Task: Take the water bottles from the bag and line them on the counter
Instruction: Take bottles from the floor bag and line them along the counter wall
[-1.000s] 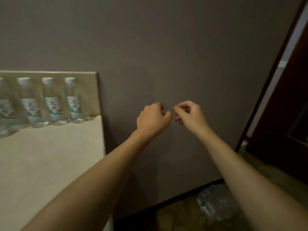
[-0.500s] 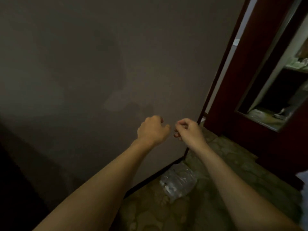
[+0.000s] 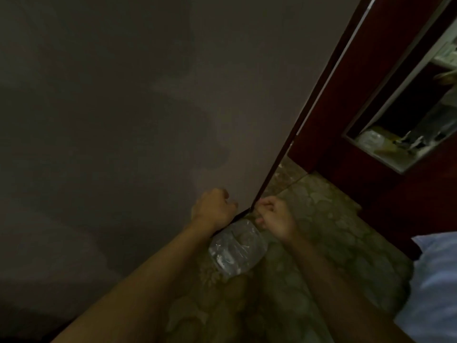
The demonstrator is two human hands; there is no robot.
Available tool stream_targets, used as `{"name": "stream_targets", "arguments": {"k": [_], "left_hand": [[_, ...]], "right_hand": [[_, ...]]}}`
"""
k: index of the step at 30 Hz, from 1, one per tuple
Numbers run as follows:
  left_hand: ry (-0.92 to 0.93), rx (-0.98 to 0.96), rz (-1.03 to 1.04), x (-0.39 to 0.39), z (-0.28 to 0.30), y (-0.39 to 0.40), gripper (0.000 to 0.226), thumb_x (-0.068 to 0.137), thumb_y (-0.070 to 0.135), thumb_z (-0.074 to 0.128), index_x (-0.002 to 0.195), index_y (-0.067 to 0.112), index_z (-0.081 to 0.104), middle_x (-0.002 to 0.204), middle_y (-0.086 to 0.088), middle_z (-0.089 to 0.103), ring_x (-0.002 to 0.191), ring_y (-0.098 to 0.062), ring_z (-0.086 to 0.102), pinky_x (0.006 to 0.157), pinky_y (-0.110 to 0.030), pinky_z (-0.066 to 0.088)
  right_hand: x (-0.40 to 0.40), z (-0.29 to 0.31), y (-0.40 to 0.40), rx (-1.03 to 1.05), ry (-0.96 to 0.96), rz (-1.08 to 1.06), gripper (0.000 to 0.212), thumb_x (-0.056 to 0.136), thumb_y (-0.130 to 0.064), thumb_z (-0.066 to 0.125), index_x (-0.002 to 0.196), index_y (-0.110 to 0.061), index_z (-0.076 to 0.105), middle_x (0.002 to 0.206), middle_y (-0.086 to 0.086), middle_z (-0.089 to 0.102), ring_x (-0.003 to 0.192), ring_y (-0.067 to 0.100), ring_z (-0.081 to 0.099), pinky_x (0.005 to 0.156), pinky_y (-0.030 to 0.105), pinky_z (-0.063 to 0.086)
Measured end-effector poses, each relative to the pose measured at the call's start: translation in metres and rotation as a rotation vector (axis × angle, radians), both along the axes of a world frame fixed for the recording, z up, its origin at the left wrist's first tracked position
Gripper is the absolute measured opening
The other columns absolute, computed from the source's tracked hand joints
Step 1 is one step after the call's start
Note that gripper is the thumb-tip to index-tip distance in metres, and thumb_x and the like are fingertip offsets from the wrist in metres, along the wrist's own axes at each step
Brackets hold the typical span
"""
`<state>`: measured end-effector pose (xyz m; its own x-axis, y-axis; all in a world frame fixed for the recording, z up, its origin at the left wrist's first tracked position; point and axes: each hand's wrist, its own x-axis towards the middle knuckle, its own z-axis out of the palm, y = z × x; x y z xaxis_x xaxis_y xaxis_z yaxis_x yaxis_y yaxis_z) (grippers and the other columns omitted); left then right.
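Observation:
A clear plastic bag [image 3: 237,248] with water bottles dimly showing inside lies on the patterned floor at the foot of the grey wall. My left hand [image 3: 212,209] hovers just above the bag's upper left, its fingers curled into a loose fist with nothing in them. Above the bag's upper right is my right hand [image 3: 274,216], fingers likewise curled and holding nothing that I can see. Neither the counter nor the lined-up bottles are in view.
A grey wall [image 3: 123,120] fills the left. Right of it is a dark red door frame [image 3: 346,107] with a recessed niche [image 3: 400,129] holding small items. The floor [image 3: 321,231] is patterned stone. A pale blue cloth [image 3: 435,280] shows at the right edge.
My view has swung right and down, away from the counter and its bottles. Both hands have dropped from in front of the wall to just above the bag on the floor.

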<state>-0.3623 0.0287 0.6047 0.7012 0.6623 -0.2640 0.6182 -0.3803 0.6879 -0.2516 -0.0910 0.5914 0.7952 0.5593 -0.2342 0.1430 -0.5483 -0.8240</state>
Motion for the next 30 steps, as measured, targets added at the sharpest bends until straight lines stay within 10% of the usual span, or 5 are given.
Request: {"name": "stream_targets", "arguments": {"k": [12, 16, 23, 30], "left_hand": [[0.189, -0.165, 0.137, 0.149, -0.108, -0.012, 0.033, 0.098, 0.026, 0.05, 0.125, 0.012, 0.062, 0.124, -0.009, 0.063, 0.111, -0.027, 0.061, 0.09, -0.033, 0.05], [0.265, -0.249, 0.202, 0.202, -0.148, -0.035, 0.032, 0.098, 0.022, 0.045, 0.119, 0.011, 0.066, 0.119, -0.01, 0.067, 0.104, -0.028, 0.064, 0.088, -0.034, 0.052], [0.322, -0.382, 0.353, 0.241, -0.222, -0.058, 0.031, 0.098, 0.021, 0.048, 0.123, 0.015, 0.065, 0.121, -0.006, 0.066, 0.078, -0.004, 0.056, 0.057, -0.01, 0.038], [0.356, -0.471, 0.422, 0.258, -0.336, -0.049, 0.028, 0.096, 0.011, 0.055, 0.122, 0.006, 0.062, 0.115, -0.008, 0.063, 0.083, -0.01, 0.053, 0.065, -0.016, 0.043]], "right_hand": [[0.169, -0.122, -0.011, -0.215, 0.157, 0.201, 0.018, 0.093, -0.005, 0.05, 0.097, 0.003, 0.065, 0.1, 0.021, 0.067, 0.091, 0.031, 0.065, 0.082, 0.038, 0.053], [0.233, -0.158, -0.016, -0.33, 0.223, 0.326, 0.014, 0.094, -0.014, 0.05, 0.095, -0.017, 0.064, 0.103, 0.007, 0.066, 0.099, 0.025, 0.063, 0.092, 0.043, 0.053], [0.291, -0.215, -0.01, -0.44, 0.346, 0.483, 0.017, 0.095, -0.02, 0.05, 0.109, -0.025, 0.06, 0.106, 0.001, 0.064, 0.098, 0.021, 0.064, 0.091, 0.041, 0.055], [0.314, -0.306, 0.007, -0.478, 0.414, 0.488, 0.022, 0.097, -0.019, 0.05, 0.119, -0.021, 0.051, 0.096, -0.002, 0.06, 0.096, 0.024, 0.065, 0.083, 0.037, 0.055]]}}
